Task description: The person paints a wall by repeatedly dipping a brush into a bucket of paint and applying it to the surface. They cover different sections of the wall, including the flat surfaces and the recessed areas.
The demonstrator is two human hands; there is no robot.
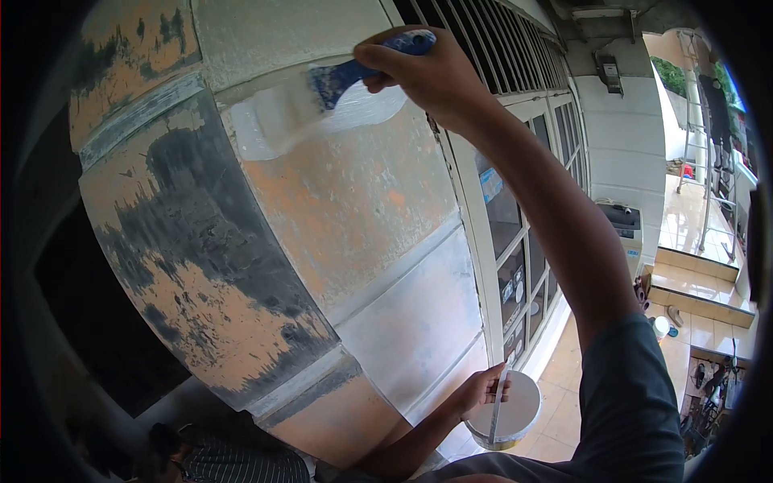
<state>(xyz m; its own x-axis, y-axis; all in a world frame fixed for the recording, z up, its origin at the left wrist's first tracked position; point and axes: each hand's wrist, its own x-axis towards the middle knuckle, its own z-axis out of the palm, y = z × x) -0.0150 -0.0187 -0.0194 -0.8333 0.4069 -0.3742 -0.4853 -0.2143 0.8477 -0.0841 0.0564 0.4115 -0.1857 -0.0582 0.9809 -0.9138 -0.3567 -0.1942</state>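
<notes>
Far left, the peeling orange pillar [322, 209] carries a wet white patch [266, 133] up high. The blue brush [342, 79] presses there, right hand [431, 76] fingers clenched round its handle. Lower right, the left hand [481, 392] fingers grasp the white paint bucket [523, 406] at its rim.

Ladder [689, 113] far rt; striped-shirt person [233, 464] btm left

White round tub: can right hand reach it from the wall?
Probably yes: left hand holds the white round tub below the right hand, which holds a blue-handled scraper; nothing between.
</notes>
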